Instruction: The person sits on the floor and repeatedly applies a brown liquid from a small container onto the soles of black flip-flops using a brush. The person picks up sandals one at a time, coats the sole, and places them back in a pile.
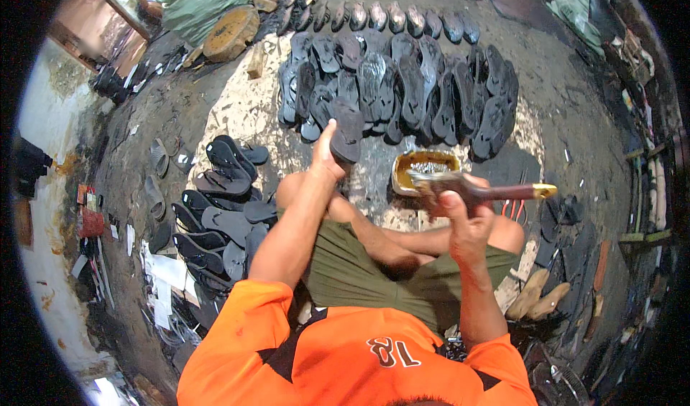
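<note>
- Left hand (327,158): closed around the lower end of a dark sandal sole (347,134), thumb up along its near edge; the sole stands up and away from the hand.
- Right hand (463,219): fingers wrapped around the wooden handle of a brush (481,188); handle runs out to the right of the fist, ending in a yellowish tip. Bristle end points left, just over the tin.
- Tin of glue (424,167): rectangular, yellowish inside, on the floor just left of and beyond the right hand, between the two hands.
- Spread of dark soles (410,89): laid in overlapping rows on the floor beyond both hands; the held sole sits at its near edge.
- Second heap of soles (223,204): on the floor to the left of the left forearm, well apart from the hand.
- Red-handled pliers (512,209): on the floor just right of the right hand, under the brush handle.
</note>
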`<action>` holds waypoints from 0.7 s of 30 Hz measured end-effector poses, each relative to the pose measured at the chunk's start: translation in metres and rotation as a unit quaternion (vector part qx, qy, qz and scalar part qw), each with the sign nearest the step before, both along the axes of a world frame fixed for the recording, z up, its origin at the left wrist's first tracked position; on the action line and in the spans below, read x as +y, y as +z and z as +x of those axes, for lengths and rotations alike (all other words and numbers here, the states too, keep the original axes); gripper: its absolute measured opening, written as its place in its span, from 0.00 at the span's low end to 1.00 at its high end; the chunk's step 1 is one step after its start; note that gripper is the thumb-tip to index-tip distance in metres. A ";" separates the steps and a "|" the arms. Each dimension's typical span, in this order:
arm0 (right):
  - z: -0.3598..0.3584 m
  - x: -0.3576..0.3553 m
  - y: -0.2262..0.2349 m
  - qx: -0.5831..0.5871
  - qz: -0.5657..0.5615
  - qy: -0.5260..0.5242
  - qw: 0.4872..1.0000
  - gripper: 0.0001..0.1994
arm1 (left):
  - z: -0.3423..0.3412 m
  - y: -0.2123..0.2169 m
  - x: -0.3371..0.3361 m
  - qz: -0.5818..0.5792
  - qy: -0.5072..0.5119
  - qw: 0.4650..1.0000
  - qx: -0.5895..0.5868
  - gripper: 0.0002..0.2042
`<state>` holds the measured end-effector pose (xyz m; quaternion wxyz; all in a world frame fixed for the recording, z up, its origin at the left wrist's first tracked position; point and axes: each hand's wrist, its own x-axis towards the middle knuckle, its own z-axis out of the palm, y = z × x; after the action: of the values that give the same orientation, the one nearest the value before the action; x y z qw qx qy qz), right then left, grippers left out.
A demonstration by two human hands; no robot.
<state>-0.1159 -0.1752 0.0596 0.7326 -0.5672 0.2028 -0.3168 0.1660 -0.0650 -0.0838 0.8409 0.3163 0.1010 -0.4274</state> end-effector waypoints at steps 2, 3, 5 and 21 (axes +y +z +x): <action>-0.005 -0.014 -0.006 -0.007 -0.042 -0.056 0.997 0.18 | 0.048 0.006 -0.015 0.053 -0.056 0.995 -0.062 0.22; -0.007 -0.014 -0.008 0.000 -0.038 -0.044 0.998 0.18 | 0.081 0.005 -0.013 0.059 -0.041 0.994 -0.085 0.24; -0.012 -0.014 -0.017 0.026 -0.031 -0.013 0.999 0.19 | 0.118 -0.011 -0.008 0.146 0.020 0.988 -0.036 0.30; -0.059 -0.080 -0.065 0.197 -0.071 -0.158 0.965 0.20 | 0.156 -0.005 0.211 0.840 0.084 0.448 -0.295 0.34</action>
<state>-0.1746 -0.2551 -0.0050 0.5770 -0.6296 0.4073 -0.3236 0.3225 0.1460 -0.0887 0.1768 0.9656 0.1821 0.0569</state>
